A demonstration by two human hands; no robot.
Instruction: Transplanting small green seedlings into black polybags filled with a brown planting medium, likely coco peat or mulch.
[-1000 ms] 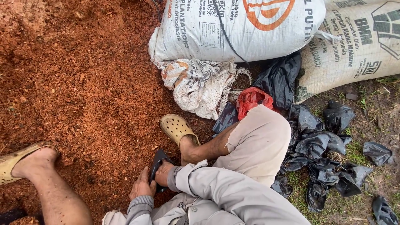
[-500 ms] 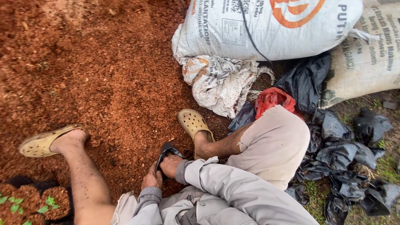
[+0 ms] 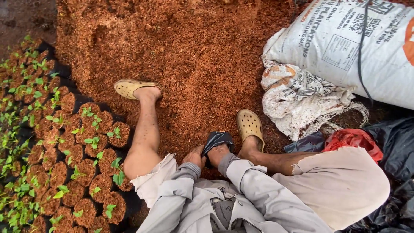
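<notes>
A small black plastic bag (image 3: 217, 140) sits between my knees on a heap of reddish-brown growing medium (image 3: 189, 56). Both hands grip it: my left hand (image 3: 195, 156) holds its left side and my right hand (image 3: 218, 153) holds its right side. My grey sleeves cover both wrists. My legs are spread on either side, each foot in a yellow clog, the left clog (image 3: 129, 88) out on the heap and the right clog (image 3: 249, 125) just right of the bag.
Rows of filled black bags with green seedlings (image 3: 64, 142) stand at the left. A large white sack (image 3: 358, 47) and a crumpled printed sack (image 3: 297, 101) lie at the right, with red cloth (image 3: 351, 139) and black plastic bags (image 3: 396, 142) beside my right knee.
The view has swung left, so the seedling rows now show and the sacks have slid right. My hands have stayed on the black bag between my feet.
</notes>
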